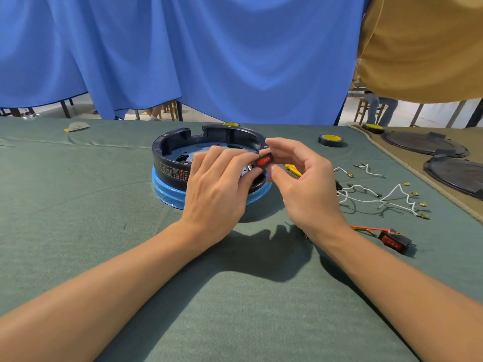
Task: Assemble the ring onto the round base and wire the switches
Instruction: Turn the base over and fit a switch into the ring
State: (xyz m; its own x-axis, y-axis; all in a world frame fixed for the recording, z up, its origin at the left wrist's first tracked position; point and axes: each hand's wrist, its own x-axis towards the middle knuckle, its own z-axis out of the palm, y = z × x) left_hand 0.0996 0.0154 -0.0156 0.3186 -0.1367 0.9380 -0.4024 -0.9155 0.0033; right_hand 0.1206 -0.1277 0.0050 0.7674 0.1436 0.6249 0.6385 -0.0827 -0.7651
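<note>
A black plastic ring [177,142] sits on top of a round blue base [167,192] in the middle of the green table. A small red rocker switch [263,161] is pinched between the fingertips of both hands, just over the ring's right side. My left hand [217,184] covers the ring's front right part. My right hand [305,178] holds the switch from the right with thumb and forefinger. A second red switch [393,241] with red and green wires lies on the table at the right. Several white wires [379,197] with brass terminals lie beyond it.
Two rolls of black tape [330,139] with yellow cores stand behind the ring and to its right. Black round lids [423,143] lie on a tan mat at the far right. A blue curtain hangs behind the table. A yellow tool [292,169] peeks out by my right hand.
</note>
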